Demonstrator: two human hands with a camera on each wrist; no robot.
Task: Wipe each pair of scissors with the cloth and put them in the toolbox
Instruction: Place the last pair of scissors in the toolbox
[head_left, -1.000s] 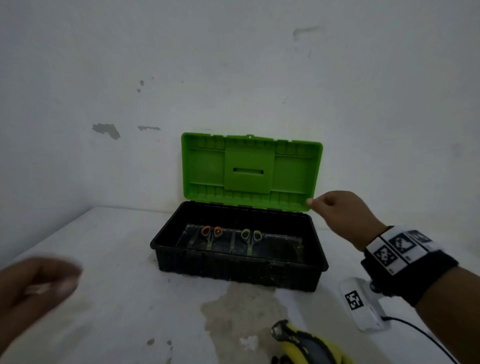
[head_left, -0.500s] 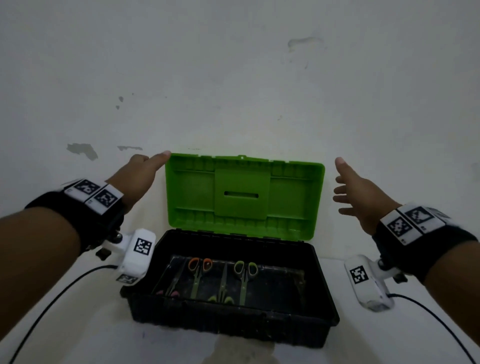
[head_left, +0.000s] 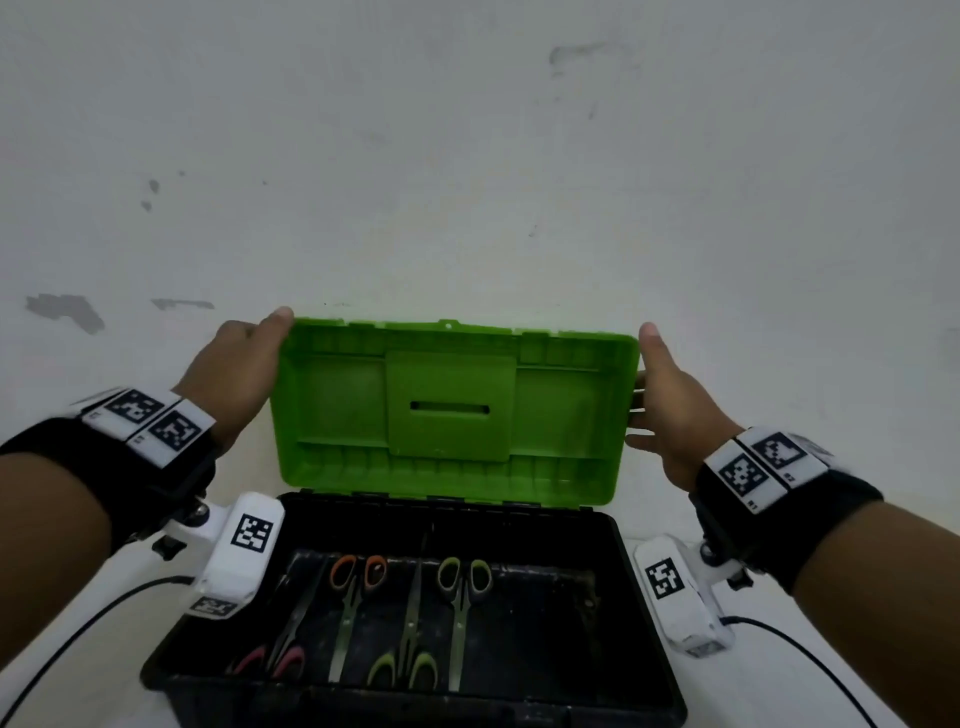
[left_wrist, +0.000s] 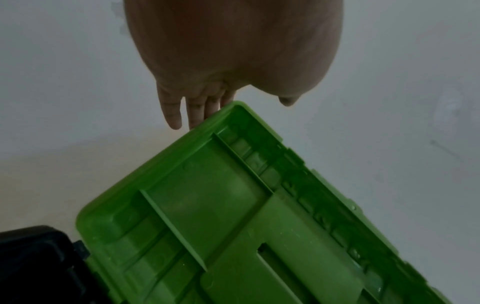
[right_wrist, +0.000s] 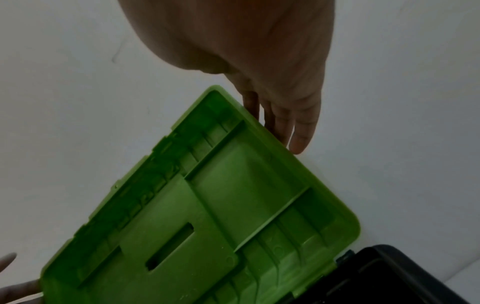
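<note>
The toolbox stands open, its green lid (head_left: 452, 410) upright over the black base (head_left: 415, 712). Several scissors lie side by side in the base: an orange-handled pair (head_left: 358, 571), an olive-handled pair (head_left: 464, 574), a red-handled pair (head_left: 270, 662) and a lime-handled pair (head_left: 402, 670). My left hand (head_left: 244, 364) is at the lid's upper left corner, thumb on the top edge and straight fingers (left_wrist: 197, 111) behind the lid (left_wrist: 233, 216). At the upper right corner my right hand (head_left: 670, 400) mirrors it, its straight fingers (right_wrist: 298, 131) behind the lid (right_wrist: 221, 205). No cloth is in view.
A white wall (head_left: 467, 156) with scuff marks rises close behind the lid. The box sits on a white table (head_left: 104, 675). Black cables trail from both wrist cameras across the table on either side of the box.
Both hands have closed in on the lid's upper corners. A second ago the left hand was low at the near left and the right touched the lid's lower right corner.
</note>
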